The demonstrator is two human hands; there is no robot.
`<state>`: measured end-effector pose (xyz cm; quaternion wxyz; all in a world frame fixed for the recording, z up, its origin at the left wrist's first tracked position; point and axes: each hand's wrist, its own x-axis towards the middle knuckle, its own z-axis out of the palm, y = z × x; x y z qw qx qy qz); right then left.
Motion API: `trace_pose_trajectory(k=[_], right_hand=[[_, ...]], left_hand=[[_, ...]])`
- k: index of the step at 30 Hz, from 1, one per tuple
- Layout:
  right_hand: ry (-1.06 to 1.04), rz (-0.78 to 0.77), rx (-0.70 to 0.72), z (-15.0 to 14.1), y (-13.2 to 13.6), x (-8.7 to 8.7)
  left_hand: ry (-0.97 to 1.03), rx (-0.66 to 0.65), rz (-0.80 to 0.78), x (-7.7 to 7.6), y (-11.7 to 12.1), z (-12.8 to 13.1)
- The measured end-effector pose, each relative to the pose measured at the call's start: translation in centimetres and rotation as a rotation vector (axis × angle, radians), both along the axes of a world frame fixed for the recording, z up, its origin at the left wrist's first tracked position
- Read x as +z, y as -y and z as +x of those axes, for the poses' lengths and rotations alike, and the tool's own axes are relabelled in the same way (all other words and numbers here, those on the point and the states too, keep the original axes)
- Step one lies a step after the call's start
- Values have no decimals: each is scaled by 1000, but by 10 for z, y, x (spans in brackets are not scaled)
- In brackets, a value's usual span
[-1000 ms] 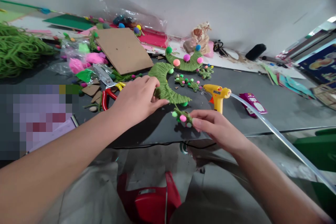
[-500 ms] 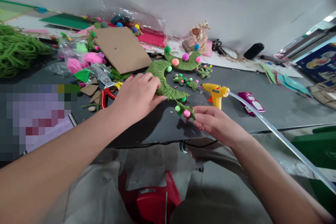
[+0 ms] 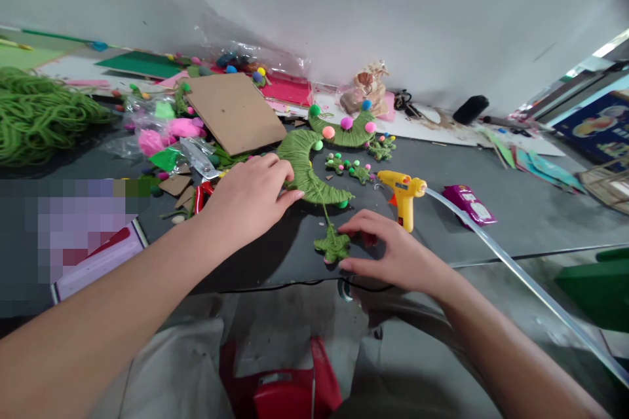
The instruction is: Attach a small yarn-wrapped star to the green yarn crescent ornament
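Observation:
My left hand (image 3: 250,195) lies over the inner end of a green yarn-wrapped crescent (image 3: 307,167) on the dark table (image 3: 491,236), fingers curled on its edge and holding it down. A yarn strand runs from the crescent to a small green yarn star (image 3: 333,246), which lies plain side up near the table's front edge. My right hand (image 3: 388,254) rests beside the star, which it pinches between forefinger and thumb.
A yellow glue gun (image 3: 403,190) stands just right of my right hand, a clear tube (image 3: 515,268) running from it. Behind lie a second crescent with pompoms (image 3: 341,132), small decorated stars (image 3: 351,168), cardboard (image 3: 233,111), red-handled scissors (image 3: 201,195), a green yarn heap (image 3: 34,114), a purple packet (image 3: 466,203). A red stool (image 3: 285,387) stands below.
My right hand has turned the small star over and brought it down onto the table, closer to the front edge. My left hand stayed on the crescent.

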<state>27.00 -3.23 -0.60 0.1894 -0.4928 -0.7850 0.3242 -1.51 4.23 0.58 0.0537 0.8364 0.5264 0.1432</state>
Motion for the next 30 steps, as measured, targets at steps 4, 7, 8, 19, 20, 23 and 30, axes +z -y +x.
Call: trace_pose_trajectory(k=[4,7,8,19,20,23,30], right_hand=[[-47,87,-146,-4,-8,-2],[-30,269,-225,-11,-20,-6],[-10,320,-211,-14,-24,-7],[110,321,-116,-41,-56,-3],[87,293,-131,-41,-59,-2],[-33,207,-142,-43,-64,1],[-222,98,-120,-54,-70,-5]], left_hand=[[189,136,-109,2,-4,-4],[261,215,-161,2,-9,-8],[270,230,-180,1,-11,-9],[628,222,-403,-22,-24,-16],[689,229,-416,-20,-24,-16],[813,239,-411,-9,-21,-12],[849,206,-353,11,-13,-6]])
